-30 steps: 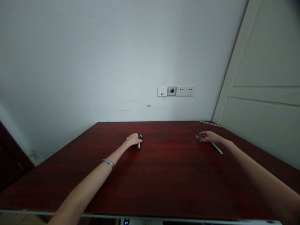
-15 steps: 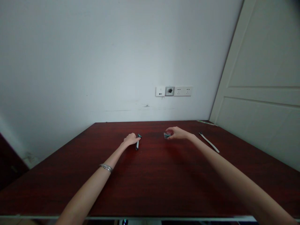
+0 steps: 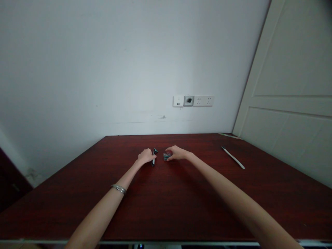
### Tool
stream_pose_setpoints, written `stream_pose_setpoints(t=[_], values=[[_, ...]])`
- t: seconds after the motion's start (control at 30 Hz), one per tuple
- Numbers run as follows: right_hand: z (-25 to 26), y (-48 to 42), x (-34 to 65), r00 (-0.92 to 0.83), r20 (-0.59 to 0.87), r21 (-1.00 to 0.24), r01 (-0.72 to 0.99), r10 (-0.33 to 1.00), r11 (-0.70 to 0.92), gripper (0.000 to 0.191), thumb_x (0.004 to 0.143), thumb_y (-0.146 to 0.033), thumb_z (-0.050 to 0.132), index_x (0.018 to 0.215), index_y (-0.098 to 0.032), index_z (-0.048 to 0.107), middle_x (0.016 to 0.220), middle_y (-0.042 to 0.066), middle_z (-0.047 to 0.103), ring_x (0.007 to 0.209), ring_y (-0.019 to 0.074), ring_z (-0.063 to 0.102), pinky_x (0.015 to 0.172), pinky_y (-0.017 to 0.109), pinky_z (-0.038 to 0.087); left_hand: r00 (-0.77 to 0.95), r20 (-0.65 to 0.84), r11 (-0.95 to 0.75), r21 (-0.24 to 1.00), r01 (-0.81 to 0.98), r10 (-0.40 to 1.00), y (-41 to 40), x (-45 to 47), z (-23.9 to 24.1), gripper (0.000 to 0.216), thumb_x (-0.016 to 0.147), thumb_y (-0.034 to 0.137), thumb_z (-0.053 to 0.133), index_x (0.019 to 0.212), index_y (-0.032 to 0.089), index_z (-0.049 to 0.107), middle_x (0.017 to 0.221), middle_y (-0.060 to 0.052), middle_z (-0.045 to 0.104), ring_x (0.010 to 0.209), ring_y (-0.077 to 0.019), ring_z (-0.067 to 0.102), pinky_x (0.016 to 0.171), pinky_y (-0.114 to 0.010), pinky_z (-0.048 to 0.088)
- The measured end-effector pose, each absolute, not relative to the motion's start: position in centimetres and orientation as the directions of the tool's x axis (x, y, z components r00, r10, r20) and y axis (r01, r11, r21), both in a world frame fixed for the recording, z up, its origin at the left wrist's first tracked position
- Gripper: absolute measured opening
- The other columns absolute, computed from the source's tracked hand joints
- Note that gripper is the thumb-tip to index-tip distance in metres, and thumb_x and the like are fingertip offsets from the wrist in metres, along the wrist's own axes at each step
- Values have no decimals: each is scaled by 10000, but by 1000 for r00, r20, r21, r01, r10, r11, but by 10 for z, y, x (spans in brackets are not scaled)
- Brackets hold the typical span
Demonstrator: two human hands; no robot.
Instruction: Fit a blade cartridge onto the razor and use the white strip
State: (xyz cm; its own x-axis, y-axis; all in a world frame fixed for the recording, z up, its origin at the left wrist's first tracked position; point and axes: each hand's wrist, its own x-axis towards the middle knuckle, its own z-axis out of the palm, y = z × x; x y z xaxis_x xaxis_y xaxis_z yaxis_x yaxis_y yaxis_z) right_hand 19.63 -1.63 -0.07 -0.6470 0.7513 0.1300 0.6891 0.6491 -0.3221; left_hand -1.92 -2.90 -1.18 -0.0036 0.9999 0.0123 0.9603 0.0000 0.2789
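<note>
My left hand, with a silver bracelet on its wrist, is closed on a razor. The razor has a pale handle and a dark head that points away from me. To its right, my right hand grips a small clear case with greenish parts inside, thumb at the near side and fingers over the far side. A short gap separates the case from the razor. Both hands are over the far middle of the dark red table.
A thin white stick with a dark tip lies on the right of the table. A flat pale strip lies at the far right corner. Behind the table stands a wall with sockets; a white panelled door rises on the right.
My right hand has moved left with the clear case, bringing it close to the razor. The left hand has shifted slightly, and the razor's head is turned a little.
</note>
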Motion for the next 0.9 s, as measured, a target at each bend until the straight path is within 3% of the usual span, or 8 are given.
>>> stream_pose_setpoints(t=[0.27,0.5,0.6,0.73,0.9], values=[[-8,-13,200,-667,126,-377,652,734,658,587,620,-361,714,1146,-128,600,1086,106,648,933,226,621,796,258,462,-13,16,8,263,965,1000,-29,-18,-13,294,669,466,573,726,195,672,922,-100,682,890,-267,630,707,-307,468],[0,-16,215,-627,183,-379,666,757,643,605,626,-453,697,1148,-162,604,1066,90,655,913,226,621,791,276,470,1,11,-4,266,964,1000,-31,-20,-14,313,681,498,555,704,206,664,898,-83,683,872,-267,630,691,-312,465],[6,-16,247,-516,265,-356,733,814,580,489,689,-396,658,1111,-150,627,1056,103,658,932,223,617,810,281,468,1,24,-8,268,963,1000,-33,-21,-11,340,690,528,539,689,211,662,892,-76,681,870,-269,628,685,-313,459],[13,-18,313,-252,355,-357,853,900,380,305,747,-279,596,1000,-130,678,979,101,684,855,206,642,791,280,481,-4,67,-16,308,951,998,-38,-17,-3,344,712,524,523,685,210,661,864,-68,683,861,-251,625,683,-289,444],[15,-31,404,126,231,-455,890,965,-7,290,736,-251,593,964,-96,682,793,97,699,522,144,620,579,245,503,-9,149,-48,374,926,989,-44,-6,3,294,704,498,560,747,222,651,900,-48,685,863,-226,617,697,-272,437]])
